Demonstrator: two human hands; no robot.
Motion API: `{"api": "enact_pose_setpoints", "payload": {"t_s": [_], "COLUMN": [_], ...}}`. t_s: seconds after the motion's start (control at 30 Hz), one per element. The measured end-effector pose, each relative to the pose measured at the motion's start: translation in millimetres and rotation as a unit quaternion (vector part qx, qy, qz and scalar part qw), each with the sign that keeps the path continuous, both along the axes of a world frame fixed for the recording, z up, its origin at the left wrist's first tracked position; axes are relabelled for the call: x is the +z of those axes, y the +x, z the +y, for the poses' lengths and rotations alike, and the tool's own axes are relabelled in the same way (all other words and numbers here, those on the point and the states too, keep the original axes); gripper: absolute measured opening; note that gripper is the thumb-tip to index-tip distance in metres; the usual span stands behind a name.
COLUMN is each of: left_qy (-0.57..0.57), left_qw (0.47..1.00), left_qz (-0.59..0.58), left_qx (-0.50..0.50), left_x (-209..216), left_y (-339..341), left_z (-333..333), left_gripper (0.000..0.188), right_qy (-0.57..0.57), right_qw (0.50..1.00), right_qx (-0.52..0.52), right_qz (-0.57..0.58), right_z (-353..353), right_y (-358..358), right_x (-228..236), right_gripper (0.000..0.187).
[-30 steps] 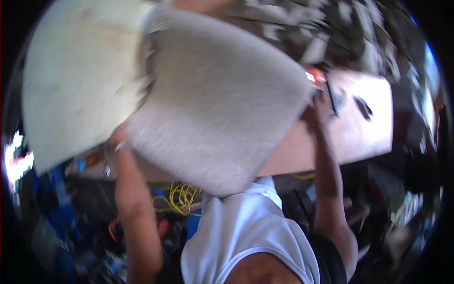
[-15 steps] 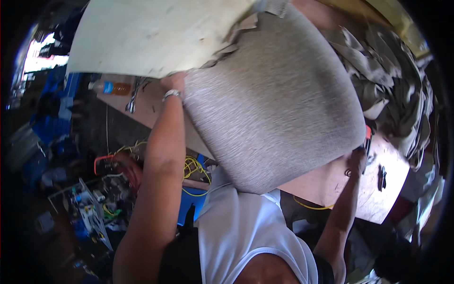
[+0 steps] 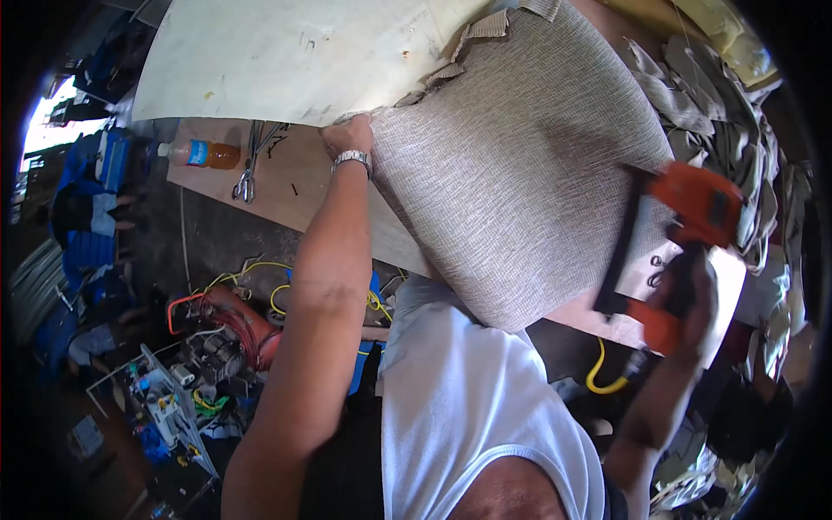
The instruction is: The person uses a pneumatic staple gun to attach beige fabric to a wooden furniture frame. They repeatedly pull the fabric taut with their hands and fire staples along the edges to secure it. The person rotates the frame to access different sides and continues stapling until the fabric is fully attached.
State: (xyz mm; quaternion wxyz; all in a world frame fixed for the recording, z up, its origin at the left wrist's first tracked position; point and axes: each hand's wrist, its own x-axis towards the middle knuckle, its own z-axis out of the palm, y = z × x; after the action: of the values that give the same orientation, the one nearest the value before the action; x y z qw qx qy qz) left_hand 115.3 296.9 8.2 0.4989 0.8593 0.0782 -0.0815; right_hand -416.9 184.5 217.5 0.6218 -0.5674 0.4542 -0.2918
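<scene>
A padded panel covered in grey-beige woven fabric (image 3: 511, 165) leans against my body and rises over the table. At its left edge my left hand (image 3: 350, 135) is closed on the fabric, beside a large cream-coloured board or foam sheet (image 3: 286, 61). The fabric's rough, folded edge (image 3: 481, 30) runs along that sheet. To the right, my right hand (image 3: 700, 299) grips the handle of an orange and black pneumatic staple gun (image 3: 698, 204), slightly blurred. The gun is held up beside the panel's right side, with a yellow air hose (image 3: 602, 373) at its lower end.
On the wooden tabletop (image 3: 286, 195) lie scissors (image 3: 246, 178) and a bottle of amber liquid (image 3: 204, 154). Crumpled fabric (image 3: 693, 104) is heaped at the far right. A red compressor (image 3: 247, 325) and a rack of tools (image 3: 165, 394) stand on the floor at left.
My right hand has lifted the staple gun from the tabletop, where the panel partly hid it, up into full view. My left hand keeps its hold as the view shifts slightly.
</scene>
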Motion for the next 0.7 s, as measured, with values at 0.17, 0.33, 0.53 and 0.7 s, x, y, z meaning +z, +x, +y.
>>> {"api": "enact_pose_setpoints", "payload": {"t_s": [0.17, 0.33, 0.53, 0.7], "left_qy": [-0.014, -0.071, -0.231, -0.126], "left_qw": [0.999, 0.997, 0.971, 0.982], "left_qz": [-0.009, -0.023, -0.062, 0.052], "left_qx": [-0.041, -0.020, 0.014, -0.132], "left_x": [1, -15, -83, -40], "left_y": [-7, -11, -9, -2], "left_z": [3, 16, 20, 37], "left_gripper": [0.069, 0.064, 0.069, 0.076], "right_qy": [0.170, 0.253, 0.227, 0.215], "right_qw": [0.979, 0.961, 0.968, 0.970], "right_qx": [0.082, 0.113, 0.099, 0.046], "right_qz": [-0.082, -0.021, 0.027, 0.099], "right_z": [32, 45, 61, 72], "right_y": [212, 337, 388, 408], "right_x": [-38, -85, -114, -117], "right_gripper": [0.049, 0.060, 0.054, 0.053]}}
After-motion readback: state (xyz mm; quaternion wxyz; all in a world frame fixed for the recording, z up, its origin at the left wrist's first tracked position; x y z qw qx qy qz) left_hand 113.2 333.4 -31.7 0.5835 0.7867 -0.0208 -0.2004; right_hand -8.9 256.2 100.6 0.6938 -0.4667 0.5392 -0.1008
